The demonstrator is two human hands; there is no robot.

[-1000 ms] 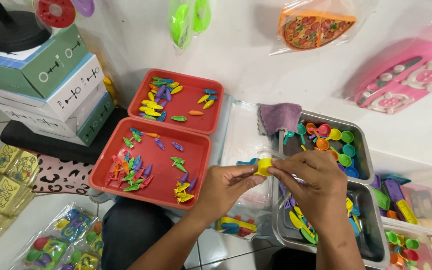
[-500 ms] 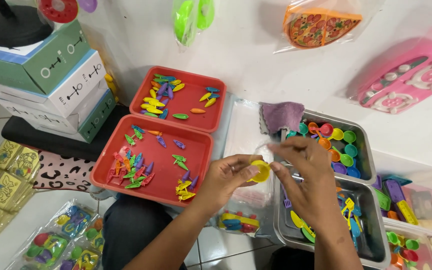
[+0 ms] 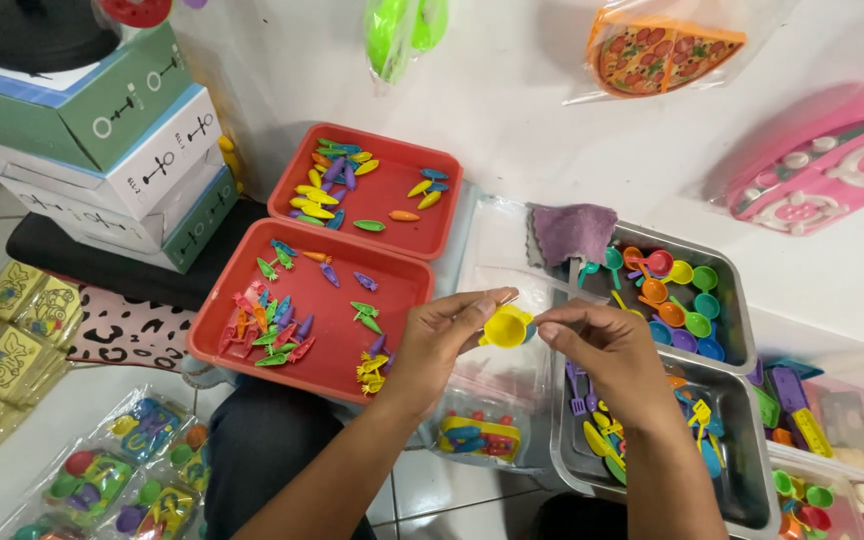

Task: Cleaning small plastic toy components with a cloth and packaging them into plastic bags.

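A yellow cup (image 3: pixel 505 327) sat at the frame's centre. Left of it were 2 red trays (image 3: pixel 392 285) holding green, yellow, purple, blue and orange pieces. A purple cloth (image 3: pixel 574 229) lay at centre right, a pink toy (image 3: pixel 820 165) upper right, and a black-spotted pink mat (image 3: pixel 122 332) at left.

The yellow toy cup (image 3: pixel 505 327) is glossy plastic. At three o'clock, the trays (image 3: pixel 727 300) are dull brushed metal; the purple cloth (image 3: pixel 574 230) looks fuzzy. Red trays (image 3: pixel 407 290) at nine o'clock: smooth plastic.

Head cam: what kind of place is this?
Likely a small toy-packing workspace: red trays of sorted plastic pieces, metal bins of toy spoons, bagged toy sets. Both hands hold a yellow cup.
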